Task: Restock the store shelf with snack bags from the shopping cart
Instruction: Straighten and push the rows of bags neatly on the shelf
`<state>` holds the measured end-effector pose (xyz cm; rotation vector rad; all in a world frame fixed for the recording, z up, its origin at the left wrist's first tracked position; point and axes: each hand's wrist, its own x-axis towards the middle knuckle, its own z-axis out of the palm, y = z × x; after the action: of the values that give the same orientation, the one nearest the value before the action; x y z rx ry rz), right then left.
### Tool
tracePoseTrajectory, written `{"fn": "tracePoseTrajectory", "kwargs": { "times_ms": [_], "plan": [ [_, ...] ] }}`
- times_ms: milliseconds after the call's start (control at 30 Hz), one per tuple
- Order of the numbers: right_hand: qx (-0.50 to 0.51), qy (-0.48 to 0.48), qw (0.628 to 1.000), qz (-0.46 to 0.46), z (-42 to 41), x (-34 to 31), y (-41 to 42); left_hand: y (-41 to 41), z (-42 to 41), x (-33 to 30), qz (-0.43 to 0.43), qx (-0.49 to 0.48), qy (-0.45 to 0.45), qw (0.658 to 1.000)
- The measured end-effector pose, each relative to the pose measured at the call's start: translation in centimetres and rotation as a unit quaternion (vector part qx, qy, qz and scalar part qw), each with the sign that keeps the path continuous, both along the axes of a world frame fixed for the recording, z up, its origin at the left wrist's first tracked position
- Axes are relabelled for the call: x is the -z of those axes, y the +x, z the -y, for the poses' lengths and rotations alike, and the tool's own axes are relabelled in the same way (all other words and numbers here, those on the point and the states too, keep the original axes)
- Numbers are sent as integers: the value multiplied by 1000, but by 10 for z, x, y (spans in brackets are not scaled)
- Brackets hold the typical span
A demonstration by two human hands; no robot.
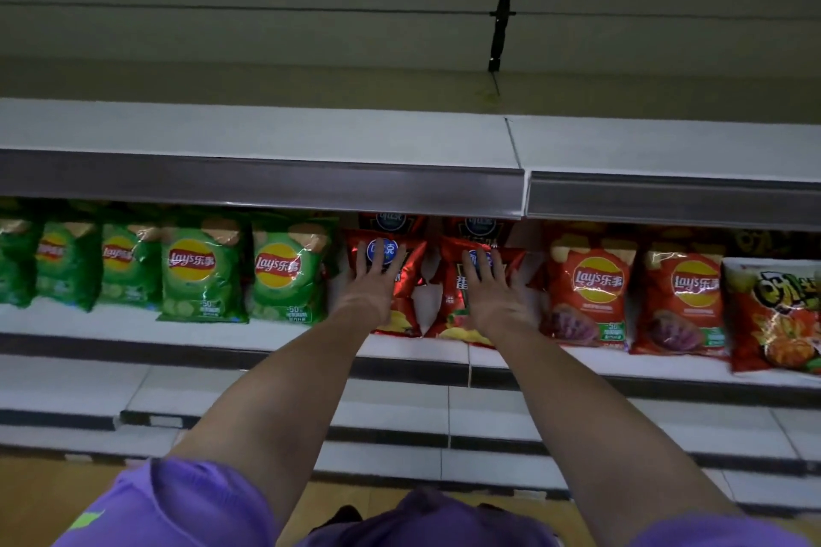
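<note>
Two red foil snack bags stand side by side on the shelf (426,349), the left red bag (402,280) and the right red bag (462,289) nearly touching at their edges, each with another like it behind. The left hand (375,275) lies flat on the face of the left one and the right hand (491,284) on the right one, fingers straight and spread, pressing rather than gripping.

These look like light, air-puffed bags: glossy, slippery film, soft and crinkly, with brittle crisps inside that a hard squeeze would likely crush. I'd judge a flat palm is the gentle way to push them back, and the sealed top or side edges the place to pinch if one needs lifting.

To the left stands a row of green Lay's bags (202,269); to the right, orange Lay's bags (588,289) and a red-and-yellow bag (775,315). The upper shelf (266,133) overhangs them. The shopping cart isn't in view.
</note>
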<state>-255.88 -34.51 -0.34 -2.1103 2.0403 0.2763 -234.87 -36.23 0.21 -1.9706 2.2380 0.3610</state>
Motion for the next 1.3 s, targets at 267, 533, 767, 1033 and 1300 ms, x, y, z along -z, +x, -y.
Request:
{"fn": "tracePoseTrajectory", "kwargs": {
  "times_ms": [267,533,767,1033,1300],
  "plan": [
    [15,16,1000,-21,11,4,5,0,10,19,-11,8,-26,1000],
    [10,-1,999,-42,4,3,5,-1,9,-2,40,16,40,998],
    [-52,-65,993,-86,-16,-6,6,0,-10,-8,47,31,20,998],
    [-143,-109,983,26,-19,-17,49,38,-43,-20,44,-10,-28,999],
    [-201,-121,972,23,-14,-23,133,122,-57,-19,11,-54,-47,997]
  ]
}}
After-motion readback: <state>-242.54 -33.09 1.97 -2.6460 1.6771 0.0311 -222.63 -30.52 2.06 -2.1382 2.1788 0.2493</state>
